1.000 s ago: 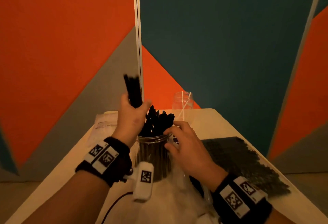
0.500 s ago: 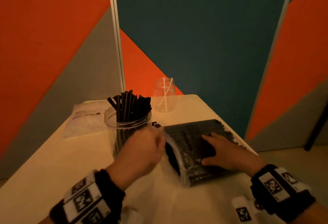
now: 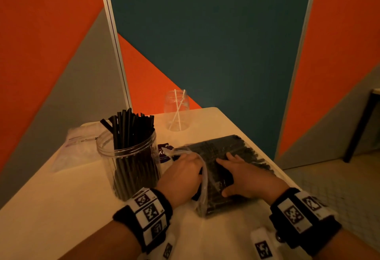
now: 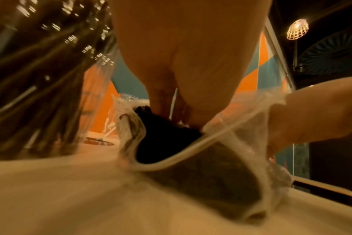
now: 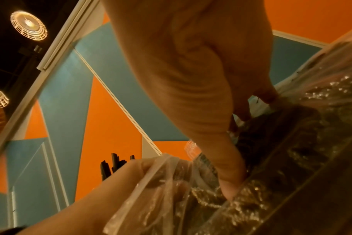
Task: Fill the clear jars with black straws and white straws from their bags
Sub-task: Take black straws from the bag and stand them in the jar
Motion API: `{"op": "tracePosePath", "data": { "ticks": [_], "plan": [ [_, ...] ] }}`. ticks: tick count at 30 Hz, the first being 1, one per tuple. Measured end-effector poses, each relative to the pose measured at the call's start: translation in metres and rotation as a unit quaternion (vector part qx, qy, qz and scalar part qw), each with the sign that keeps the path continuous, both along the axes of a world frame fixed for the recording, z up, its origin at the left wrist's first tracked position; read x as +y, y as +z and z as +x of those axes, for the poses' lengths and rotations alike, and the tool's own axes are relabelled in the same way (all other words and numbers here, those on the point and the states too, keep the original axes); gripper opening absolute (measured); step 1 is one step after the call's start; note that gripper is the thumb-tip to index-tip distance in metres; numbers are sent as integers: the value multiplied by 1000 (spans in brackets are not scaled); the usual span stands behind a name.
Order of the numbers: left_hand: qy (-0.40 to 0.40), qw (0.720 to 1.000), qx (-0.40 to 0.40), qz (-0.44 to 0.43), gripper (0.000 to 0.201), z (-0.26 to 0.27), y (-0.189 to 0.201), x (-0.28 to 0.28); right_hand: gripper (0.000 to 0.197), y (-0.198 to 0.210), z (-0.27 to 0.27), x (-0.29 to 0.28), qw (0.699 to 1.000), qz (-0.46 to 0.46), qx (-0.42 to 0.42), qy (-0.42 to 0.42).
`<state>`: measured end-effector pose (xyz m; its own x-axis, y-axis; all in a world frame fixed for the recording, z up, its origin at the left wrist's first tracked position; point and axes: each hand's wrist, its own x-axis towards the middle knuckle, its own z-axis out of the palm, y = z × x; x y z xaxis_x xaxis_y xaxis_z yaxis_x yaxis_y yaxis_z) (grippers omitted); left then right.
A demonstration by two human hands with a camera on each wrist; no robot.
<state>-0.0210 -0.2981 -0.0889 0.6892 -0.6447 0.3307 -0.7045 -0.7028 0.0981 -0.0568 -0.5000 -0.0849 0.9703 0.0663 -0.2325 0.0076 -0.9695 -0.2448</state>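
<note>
The left hand (image 3: 181, 179) is reached into the open mouth of the clear bag of black straws (image 3: 224, 169); its fingers (image 4: 163, 98) are down among the black straw ends inside, but whether they are closed on any straw cannot be told, since the bag's lip and the hand itself hide the tips. The right hand (image 3: 246, 175) lies flat on top of the same bag, fingers straight and spread, thumb (image 5: 229, 179) pressing the plastic, holding the bag down on the white table (image 3: 61, 208). The two hands sit close together, the bag's rolled opening between them.

Just left of the left hand stands the large clear jar (image 3: 131, 167), upright, holding a dense bundle of black straws (image 3: 129, 130) that rise above its rim. Farther back, near the table's far edge, stands a smaller clear jar (image 3: 176, 110) with two white straws (image 3: 177, 111) leaning inside. A flat pale bag (image 3: 78, 148) lies behind and left of the large jar; its contents cannot be made out.
</note>
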Motion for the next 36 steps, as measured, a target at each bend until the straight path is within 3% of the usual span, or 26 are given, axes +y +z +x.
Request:
{"op": "tracePosePath", "data": {
  "ticks": [3,6,10,15,18,23,27,36],
  "plan": [
    [82,996,23,-33,22,-4,-2,-11,109,-1,3,1,1000,-9,4,-2],
    [118,990,75,19,32,1,0,-13,111,-2,3,1,1000,-14,3,-1],
    [116,972,204,7,23,11,12,-13,116,-2,3,2,1000,-13,-3,-4],
    [132,961,241,32,10,8,14,-13,120,2,2,5,1000,-22,6,-11],
    [118,959,250,54,16,7,14,-11,121,6,0,8,999,-25,14,-14],
    [96,973,198,75,16,4,11,-8,120,12,-4,10,999,-30,21,-16],
    [99,987,63,112,18,-7,12,7,119,15,-8,10,999,-28,27,-17],
    [140,984,77,76,34,-22,14,47,117,16,-7,12,998,-57,32,2]
  ]
}}
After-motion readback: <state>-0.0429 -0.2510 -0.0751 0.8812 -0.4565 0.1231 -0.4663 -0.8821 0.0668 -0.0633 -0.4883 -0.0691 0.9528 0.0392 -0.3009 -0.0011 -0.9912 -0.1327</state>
